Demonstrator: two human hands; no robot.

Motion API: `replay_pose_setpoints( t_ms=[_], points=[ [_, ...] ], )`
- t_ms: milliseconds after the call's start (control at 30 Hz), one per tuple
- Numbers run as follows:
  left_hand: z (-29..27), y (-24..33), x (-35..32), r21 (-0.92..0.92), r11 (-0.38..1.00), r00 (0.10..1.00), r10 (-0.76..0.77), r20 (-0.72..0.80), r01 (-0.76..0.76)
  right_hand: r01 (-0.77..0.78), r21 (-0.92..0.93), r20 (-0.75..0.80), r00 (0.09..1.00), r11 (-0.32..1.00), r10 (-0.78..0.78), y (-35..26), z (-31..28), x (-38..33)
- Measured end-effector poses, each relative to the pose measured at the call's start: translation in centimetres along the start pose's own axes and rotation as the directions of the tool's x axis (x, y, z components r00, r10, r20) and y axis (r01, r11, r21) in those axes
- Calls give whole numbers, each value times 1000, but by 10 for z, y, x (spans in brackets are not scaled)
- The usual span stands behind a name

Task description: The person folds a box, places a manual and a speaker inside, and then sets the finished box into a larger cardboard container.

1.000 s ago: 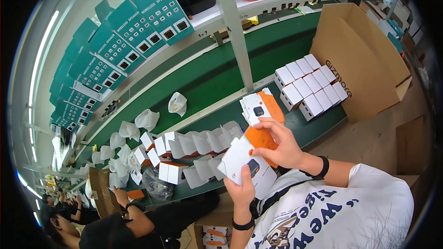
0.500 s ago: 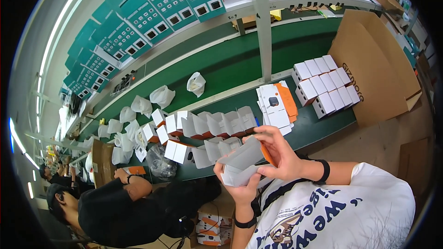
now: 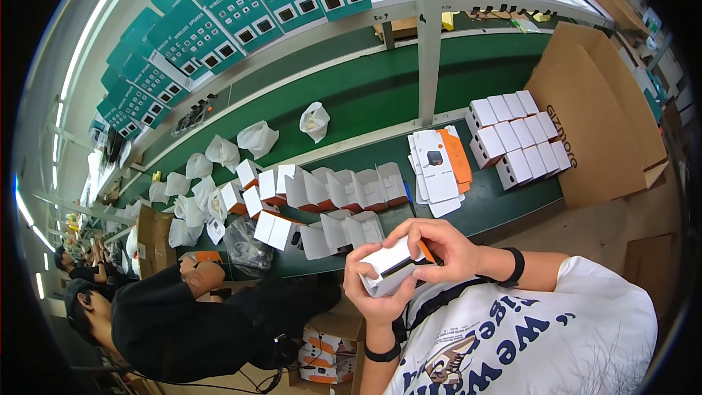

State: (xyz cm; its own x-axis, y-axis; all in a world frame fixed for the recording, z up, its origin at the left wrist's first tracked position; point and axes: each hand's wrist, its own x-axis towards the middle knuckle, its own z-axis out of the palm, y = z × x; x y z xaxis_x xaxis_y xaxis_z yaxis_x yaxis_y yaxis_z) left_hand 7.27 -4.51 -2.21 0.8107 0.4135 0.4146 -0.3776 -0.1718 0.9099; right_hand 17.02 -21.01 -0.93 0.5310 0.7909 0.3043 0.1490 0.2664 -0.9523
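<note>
Between my two hands is a small white box (image 3: 386, 269) with an orange side, tilted, a white panel facing up. My left hand (image 3: 365, 289) wraps the box from the left and below, its fingers bent around the edge. My right hand (image 3: 447, 250) grips the opposite side, fingertips on the upper edge and thumb at the near side. A dark slit shows along the box's edge near the right thumb. Beyond my hands stand open small boxes (image 3: 349, 189) in two rows, flaps up. A stack of flat unfolded boxes (image 3: 437, 168), white and orange, lies farther right.
Closed white boxes (image 3: 515, 135) stand grouped at right beside a large brown carton (image 3: 585, 110). White bags (image 3: 257, 139) and a clear plastic bag (image 3: 248, 245) lie left. Teal boxes (image 3: 256, 4) line the upper shelf. A metal post (image 3: 429, 51) rises midway. A co-worker in black (image 3: 168, 322) sits at left.
The box's raised grey flaps have come down, and a white panel now faces up. My left fingers have moved onto its upper edge. The co-worker's arm has shifted slightly.
</note>
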Motion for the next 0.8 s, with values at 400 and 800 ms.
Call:
replay_pose_setpoints(
  t_ms=[400, 800],
  points=[
    [7, 3, 5, 19, 994, 990, -108, -93, 110, 158, -327, -285, 923, 932, -257, 7, 26, -2],
    [9, -11, 0, 216, 967, 990, 119, 78, -133, 66, -235, -344, 928, 970, -146, 1, 13, 1]
  ],
)
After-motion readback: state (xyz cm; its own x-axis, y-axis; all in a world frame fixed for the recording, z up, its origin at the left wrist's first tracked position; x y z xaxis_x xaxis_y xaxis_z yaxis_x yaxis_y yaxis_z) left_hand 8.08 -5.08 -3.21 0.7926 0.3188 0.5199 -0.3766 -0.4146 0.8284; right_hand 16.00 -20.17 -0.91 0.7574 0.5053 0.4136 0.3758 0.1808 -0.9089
